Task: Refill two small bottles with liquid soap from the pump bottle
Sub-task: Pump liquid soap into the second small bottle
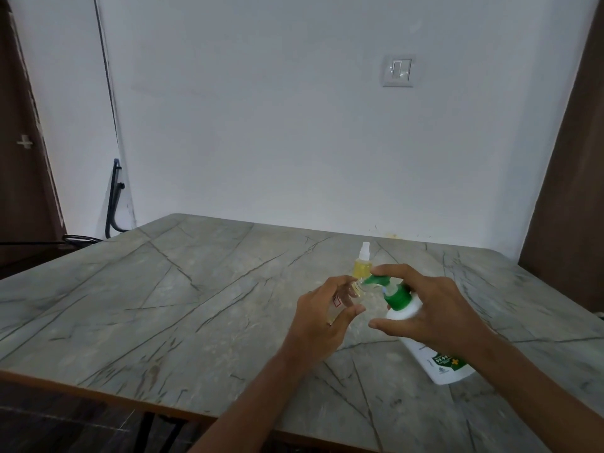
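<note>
Steadying a small clear bottle [343, 300] in the curled left hand [322, 317] above the bench [163, 305], the right hand [428, 308] gripped the tilted white pump bottle [421, 338] at its green pump head [392, 291], a light, probably slick plastic load best held by the neck.

The light is dim, cool and even, with no lamp in view. The white wall [294, 109] reads bluish grey and darkens toward the upper corners. A pale sheen lies on the tabletop [163, 305] left of centre, perhaps from overhead. Shadows are soft and faint, with only a slight darkening under the hands. Wide-angle distortion bends the wall corner at left and the brown panel at right inward. The whole picture is slightly soft; the fingers [346, 286] and small bottles are smeared.
</note>
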### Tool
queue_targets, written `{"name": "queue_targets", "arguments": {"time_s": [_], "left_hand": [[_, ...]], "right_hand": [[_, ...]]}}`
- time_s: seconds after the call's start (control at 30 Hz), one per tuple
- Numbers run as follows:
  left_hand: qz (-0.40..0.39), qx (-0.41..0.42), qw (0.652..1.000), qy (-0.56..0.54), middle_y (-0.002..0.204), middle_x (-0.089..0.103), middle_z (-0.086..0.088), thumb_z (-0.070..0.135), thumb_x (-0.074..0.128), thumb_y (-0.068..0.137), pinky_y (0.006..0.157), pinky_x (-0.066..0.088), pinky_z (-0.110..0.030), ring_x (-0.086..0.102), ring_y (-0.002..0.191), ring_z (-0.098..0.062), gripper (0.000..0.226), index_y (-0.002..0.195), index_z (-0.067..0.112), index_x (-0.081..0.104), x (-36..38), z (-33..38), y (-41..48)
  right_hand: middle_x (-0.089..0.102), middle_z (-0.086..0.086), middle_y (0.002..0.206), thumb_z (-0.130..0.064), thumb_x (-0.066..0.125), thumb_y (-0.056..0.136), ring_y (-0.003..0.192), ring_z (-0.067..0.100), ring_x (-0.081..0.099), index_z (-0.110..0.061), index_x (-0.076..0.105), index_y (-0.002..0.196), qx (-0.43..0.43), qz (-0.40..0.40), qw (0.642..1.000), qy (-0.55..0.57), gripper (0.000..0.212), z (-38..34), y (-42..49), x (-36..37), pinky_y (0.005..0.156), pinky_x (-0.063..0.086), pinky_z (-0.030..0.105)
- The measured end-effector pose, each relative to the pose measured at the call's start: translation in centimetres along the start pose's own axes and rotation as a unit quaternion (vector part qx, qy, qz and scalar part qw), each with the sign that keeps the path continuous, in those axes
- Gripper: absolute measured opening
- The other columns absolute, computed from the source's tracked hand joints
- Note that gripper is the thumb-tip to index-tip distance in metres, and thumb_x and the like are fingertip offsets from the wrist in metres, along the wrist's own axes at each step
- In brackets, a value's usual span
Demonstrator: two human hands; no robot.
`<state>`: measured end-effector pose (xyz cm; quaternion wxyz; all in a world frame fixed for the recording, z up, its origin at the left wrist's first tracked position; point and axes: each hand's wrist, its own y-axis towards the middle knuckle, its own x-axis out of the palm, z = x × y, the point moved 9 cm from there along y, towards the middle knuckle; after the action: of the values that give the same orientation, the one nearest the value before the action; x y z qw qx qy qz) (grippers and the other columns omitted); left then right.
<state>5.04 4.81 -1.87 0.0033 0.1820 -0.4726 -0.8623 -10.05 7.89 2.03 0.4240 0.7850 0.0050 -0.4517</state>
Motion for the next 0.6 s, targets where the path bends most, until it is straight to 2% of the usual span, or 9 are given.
{"name": "queue_targets", "arguments": {"time_s": [0.17, 0.23, 0.4, 0.53, 0.6], "left_hand": [[-0.015, 0.005, 1.000, 0.012, 0.096, 0.067, 0.011, 0.028, 0.070, 0.085, 0.073, 0.053, -0.021, 0.063, 0.083, -0.002, 0.036, 0.117, 0.016, 0.059, 0.44, 0.13, -0.16], [-0.018, 0.005, 1.000, 0.014, 0.097, 0.068, 0.009, 0.027, 0.070, 0.084, 0.074, 0.053, -0.021, 0.063, 0.084, -0.003, 0.036, 0.117, 0.016, 0.059, 0.60, 0.12, -0.19], [-0.020, 0.001, 1.000, 0.024, 0.096, 0.068, 0.007, 0.032, 0.066, 0.085, 0.075, 0.053, -0.019, 0.063, 0.085, -0.004, 0.037, 0.117, 0.015, 0.058, 0.61, -0.10, -0.20], [-0.022, -0.008, 0.999, 0.034, 0.098, 0.063, 0.014, 0.038, 0.062, 0.087, 0.075, 0.052, -0.017, 0.061, 0.088, -0.003, 0.039, 0.118, 0.016, 0.057, 0.62, -0.16, -0.18], [-0.026, -0.010, 0.999, 0.042, 0.099, 0.060, 0.017, 0.037, 0.062, 0.087, 0.076, 0.049, -0.012, 0.059, 0.088, 0.001, 0.038, 0.119, 0.016, 0.056, 0.74, -0.19, -0.17]], "right_hand": [[0.069, -0.025, 0.090, -0.062, 0.081, 0.062, 0.076, -0.002, 0.068, -0.050, 0.055, 0.117, -0.008, 0.012, 0.999, 0.042, 0.063, 0.50, -0.07, -0.15, 0.063, 0.056, 0.014], [0.070, -0.023, 0.090, -0.058, 0.083, 0.061, 0.074, -0.002, 0.068, -0.047, 0.056, 0.115, -0.014, 0.019, 0.999, 0.044, 0.061, 0.55, -0.08, -0.23, 0.061, 0.056, 0.016], [0.064, -0.031, 0.090, -0.068, 0.076, 0.063, 0.078, -0.001, 0.065, -0.058, 0.046, 0.120, -0.013, 0.005, 1.000, 0.009, 0.065, 0.74, 0.03, 0.37, 0.065, 0.054, 0.016], [0.052, -0.044, 0.098, -0.075, 0.066, 0.070, 0.089, -0.011, 0.059, -0.059, 0.035, 0.129, -0.019, -0.006, 0.999, -0.032, 0.069, 0.46, -0.11, 0.61, 0.070, 0.047, 0.004], [0.050, -0.045, 0.097, -0.074, 0.066, 0.070, 0.089, -0.012, 0.059, -0.058, 0.034, 0.130, -0.014, -0.010, 0.999, -0.032, 0.069, 0.45, -0.12, 0.62, 0.069, 0.045, 0.002]]}}
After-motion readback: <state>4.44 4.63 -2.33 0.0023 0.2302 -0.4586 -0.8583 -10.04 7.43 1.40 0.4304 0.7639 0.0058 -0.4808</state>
